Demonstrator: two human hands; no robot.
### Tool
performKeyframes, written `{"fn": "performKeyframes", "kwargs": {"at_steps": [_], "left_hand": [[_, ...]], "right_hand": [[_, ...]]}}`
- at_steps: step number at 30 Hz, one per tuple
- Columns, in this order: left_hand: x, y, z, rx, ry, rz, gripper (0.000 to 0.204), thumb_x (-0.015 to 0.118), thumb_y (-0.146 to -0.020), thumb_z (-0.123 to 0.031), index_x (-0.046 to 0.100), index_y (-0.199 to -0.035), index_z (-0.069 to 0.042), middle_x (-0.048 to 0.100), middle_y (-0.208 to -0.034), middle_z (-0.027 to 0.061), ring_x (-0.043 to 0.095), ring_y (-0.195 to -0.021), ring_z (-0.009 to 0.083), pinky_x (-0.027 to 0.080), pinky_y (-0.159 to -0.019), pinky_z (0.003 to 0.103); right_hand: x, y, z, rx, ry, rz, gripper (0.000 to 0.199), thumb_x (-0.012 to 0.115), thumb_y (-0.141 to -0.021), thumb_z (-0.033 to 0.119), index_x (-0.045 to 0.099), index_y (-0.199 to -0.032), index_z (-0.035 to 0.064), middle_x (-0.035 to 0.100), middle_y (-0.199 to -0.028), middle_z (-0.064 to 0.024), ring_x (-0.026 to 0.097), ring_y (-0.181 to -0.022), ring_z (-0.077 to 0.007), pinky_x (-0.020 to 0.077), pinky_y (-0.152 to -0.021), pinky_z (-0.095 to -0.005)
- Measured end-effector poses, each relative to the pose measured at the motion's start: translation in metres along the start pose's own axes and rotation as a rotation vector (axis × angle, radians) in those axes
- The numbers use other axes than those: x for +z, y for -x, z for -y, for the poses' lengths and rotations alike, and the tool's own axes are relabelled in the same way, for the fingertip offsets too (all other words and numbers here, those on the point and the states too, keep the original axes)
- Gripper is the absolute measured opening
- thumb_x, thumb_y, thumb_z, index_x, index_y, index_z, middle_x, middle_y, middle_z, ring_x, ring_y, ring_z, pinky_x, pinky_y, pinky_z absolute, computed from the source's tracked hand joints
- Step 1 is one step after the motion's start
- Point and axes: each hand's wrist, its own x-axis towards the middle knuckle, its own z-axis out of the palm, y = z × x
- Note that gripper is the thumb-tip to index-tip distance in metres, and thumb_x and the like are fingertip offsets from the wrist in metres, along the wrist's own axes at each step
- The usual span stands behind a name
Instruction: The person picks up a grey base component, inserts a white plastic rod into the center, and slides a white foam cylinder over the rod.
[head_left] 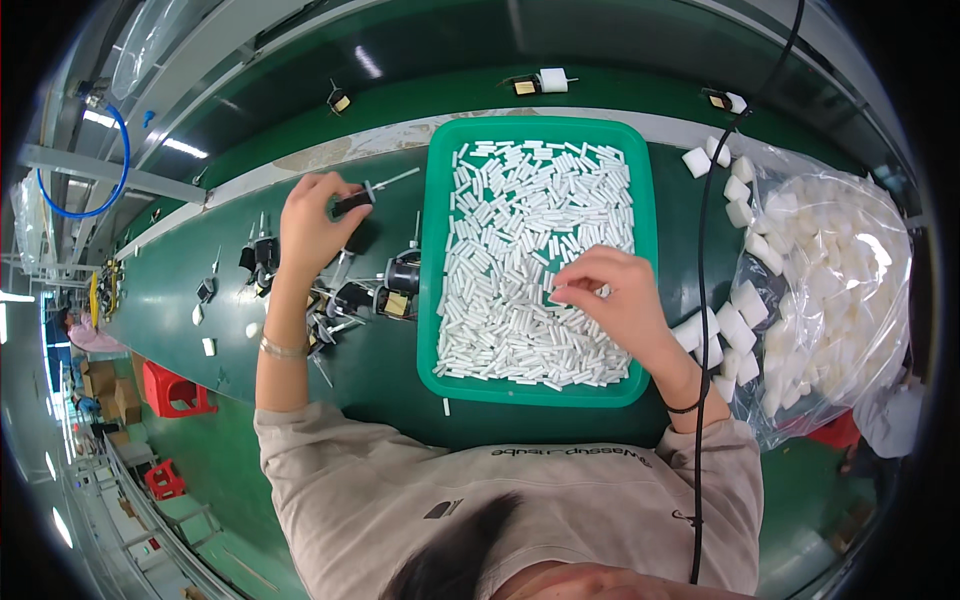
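The small black part (pixel 352 203) with a thin metal pin was at the upper left of centre, pinched between the fingers of the left hand (pixel 312 225). This hand was raised above the green belt (pixel 180 290), the wrist bent and the fingers closed around the part, the forearm coming up from the lower edge.

The right hand (pixel 612 300) hovered over the green tray (pixel 432 300) in the middle of the frame. Its thumb and forefinger were closed together at the tips; whether a white tube was between them could not be told.

The tray was full of short white tubes (pixel 520 220). Left of the tray lay a heap of black parts (pixel 370 295). At the right side stood a clear plastic bag (pixel 850 280) with white foam blocks (pixel 735 325), some of them spilled beside it.
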Motion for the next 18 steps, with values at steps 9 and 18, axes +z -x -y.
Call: {"fn": "performKeyframes", "kwargs": {"at_steps": [9, 18], "left_hand": [[0.039, 0.039, -0.118, -0.184, 1.34, 0.1, 0.032, 0.062, -0.071, 0.002, 0.05, -0.101, 0.003, 0.059, -0.099, 0.0128, 0.057, -0.09, 0.0153, 0.044, -0.08, 0.026], [0.052, 0.058, -0.149, -0.068, 1.089, 0.087, 0.032, 0.063, -0.071, 0.0, 0.045, -0.098, 0.003, 0.059, -0.098, 0.0193, 0.058, -0.094, 0.0211, 0.044, -0.082, 0.029]], "right_hand": [[-0.019, -0.001, 0.009, 0.171, -0.791, -0.195, 0.016, 0.059, -0.076, -0.005, 0.053, -0.092, -0.0031, 0.061, -0.083, -0.0096, 0.06, -0.074, -0.0129, 0.0486, -0.067, -0.0225], [-0.027, 0.006, 0.021, 0.056, -0.701, -0.184, 0.017, 0.06, -0.073, -0.008, 0.06, -0.09, -0.0061, 0.061, -0.087, -0.0125, 0.061, -0.077, -0.0156, 0.0501, -0.067, -0.0233]]}}
